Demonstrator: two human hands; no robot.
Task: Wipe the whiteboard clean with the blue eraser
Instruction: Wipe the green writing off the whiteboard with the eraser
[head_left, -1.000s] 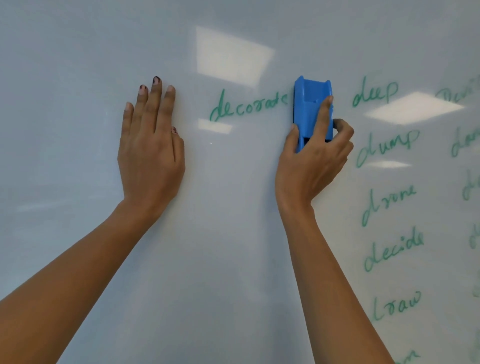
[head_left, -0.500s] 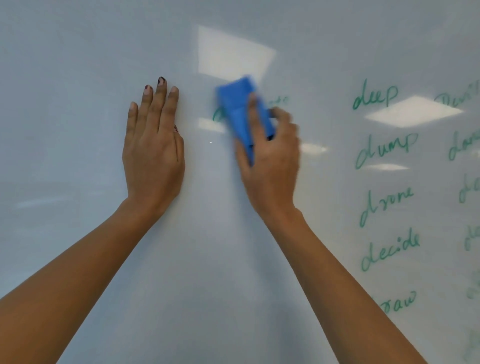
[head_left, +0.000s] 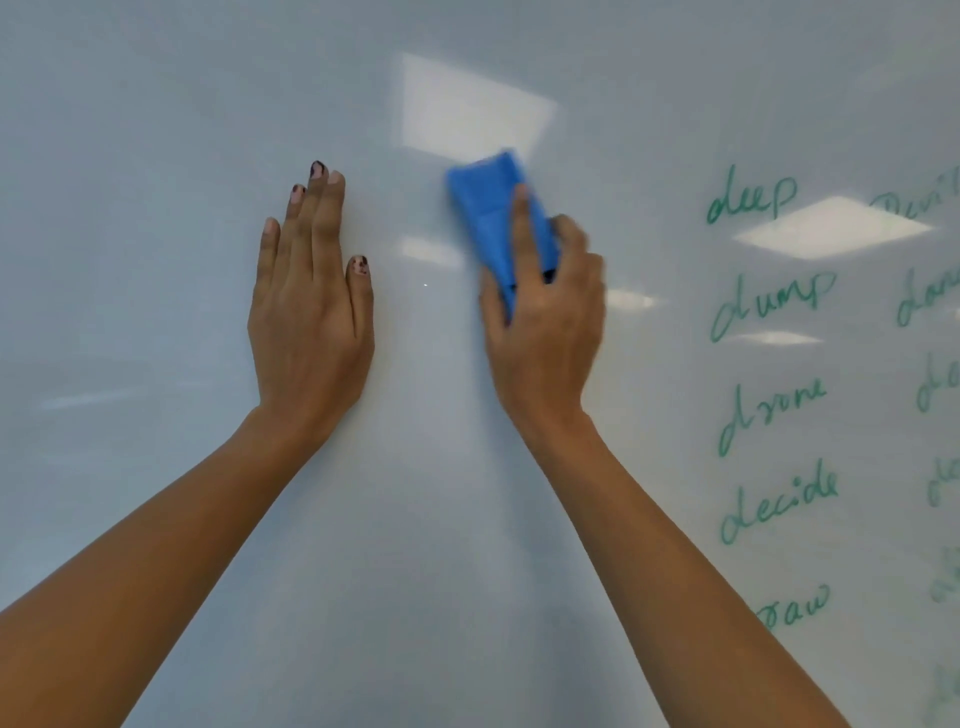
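The whiteboard (head_left: 156, 156) fills the view. My right hand (head_left: 545, 338) grips the blue eraser (head_left: 488, 213), pressed on the board at upper centre and blurred by motion. My left hand (head_left: 311, 322) lies flat on the board to the left of the eraser, fingers together and pointing up, holding nothing. Green handwritten words (head_left: 774, 395) run down the right side in a column: deep, dump, drone, decide, draw. A second column (head_left: 930, 296) is cut off by the right edge. The board around the eraser shows no writing.
Ceiling-light reflections (head_left: 472, 109) glare on the board above the eraser and near the word "deep". My two forearms rise from the bottom corners.
The eraser swept left from beside "deep" across the word "decorate", which is now gone, then came back slightly to the right. My left hand stayed flat in place.
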